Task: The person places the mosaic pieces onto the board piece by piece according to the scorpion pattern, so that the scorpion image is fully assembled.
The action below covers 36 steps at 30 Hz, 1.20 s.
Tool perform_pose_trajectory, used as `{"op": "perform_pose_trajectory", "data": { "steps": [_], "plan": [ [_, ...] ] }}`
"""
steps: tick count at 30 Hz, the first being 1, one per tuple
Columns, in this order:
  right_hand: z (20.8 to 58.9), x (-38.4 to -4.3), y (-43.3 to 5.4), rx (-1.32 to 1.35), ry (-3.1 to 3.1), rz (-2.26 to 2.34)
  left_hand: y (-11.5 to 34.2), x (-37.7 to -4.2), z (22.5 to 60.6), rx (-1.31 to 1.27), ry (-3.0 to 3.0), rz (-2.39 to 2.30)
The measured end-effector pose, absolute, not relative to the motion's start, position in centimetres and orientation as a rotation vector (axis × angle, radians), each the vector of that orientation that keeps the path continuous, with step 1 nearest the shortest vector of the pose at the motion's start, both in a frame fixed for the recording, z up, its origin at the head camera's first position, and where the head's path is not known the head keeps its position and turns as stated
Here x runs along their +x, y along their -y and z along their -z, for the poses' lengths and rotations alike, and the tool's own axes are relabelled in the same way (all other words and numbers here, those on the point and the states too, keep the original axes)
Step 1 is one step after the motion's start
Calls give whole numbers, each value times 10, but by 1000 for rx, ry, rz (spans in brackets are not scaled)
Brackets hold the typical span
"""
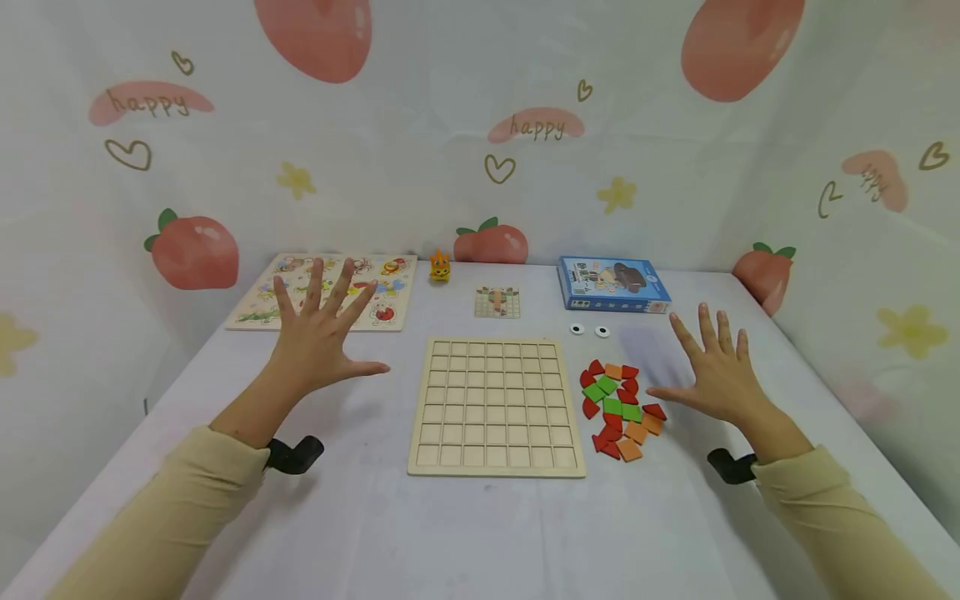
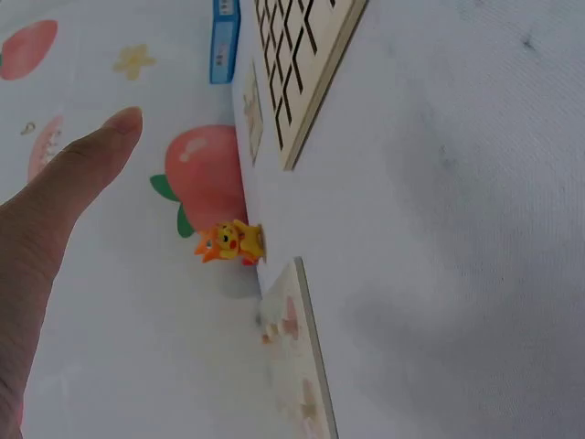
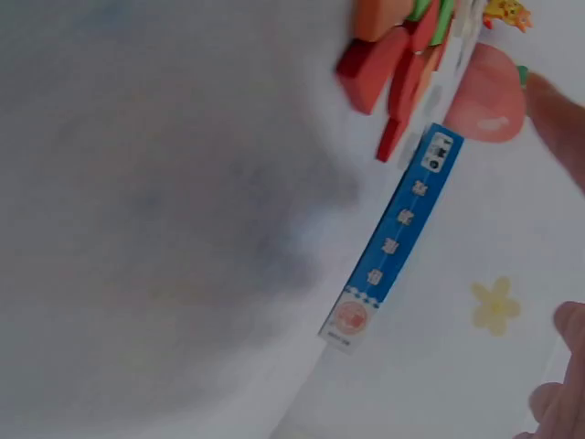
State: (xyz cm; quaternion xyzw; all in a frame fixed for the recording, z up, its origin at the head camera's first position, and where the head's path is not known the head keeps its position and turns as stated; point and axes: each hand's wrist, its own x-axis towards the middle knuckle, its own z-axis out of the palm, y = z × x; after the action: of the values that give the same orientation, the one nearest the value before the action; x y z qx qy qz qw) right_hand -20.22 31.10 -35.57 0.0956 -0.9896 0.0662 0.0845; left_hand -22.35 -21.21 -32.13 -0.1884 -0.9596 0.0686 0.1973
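My left hand (image 1: 313, 340) hovers with spread fingers over the left side of the table, near a wooden picture board (image 1: 322, 292). On the right, my right hand (image 1: 718, 373) is likewise spread in the air, beside a cluster of red, green and orange wooden tiles (image 1: 612, 407). Neither hand holds anything. Between them lies a wooden grid board (image 1: 495, 408) with bare square cells. Two round eye pieces (image 1: 602, 332) sit above the tiles. A small pattern card (image 1: 497, 302) lies behind the grid board. In the left wrist view the thumb (image 2: 87, 174) points upward.
At the back stand a blue box (image 1: 613, 284) and a small orange-yellow toy figure (image 1: 440, 266). A white curtain (image 1: 420, 167) printed with peaches, hearts and flowers hangs behind the white-covered table (image 1: 360, 533). A black strap band shows at each wrist.
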Motion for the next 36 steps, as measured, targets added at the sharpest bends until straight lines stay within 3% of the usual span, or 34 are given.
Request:
{"op": "perform_pose_trajectory", "data": {
  "steps": [14, 36],
  "plan": [
    [356, -240, -297, 249, 3224, -504, 188, -241, 336, -669, 2771, -140],
    [369, -262, -283, 107, 3308, -972, 147, -257, 364, -884, 3201, 674]
  ]
}}
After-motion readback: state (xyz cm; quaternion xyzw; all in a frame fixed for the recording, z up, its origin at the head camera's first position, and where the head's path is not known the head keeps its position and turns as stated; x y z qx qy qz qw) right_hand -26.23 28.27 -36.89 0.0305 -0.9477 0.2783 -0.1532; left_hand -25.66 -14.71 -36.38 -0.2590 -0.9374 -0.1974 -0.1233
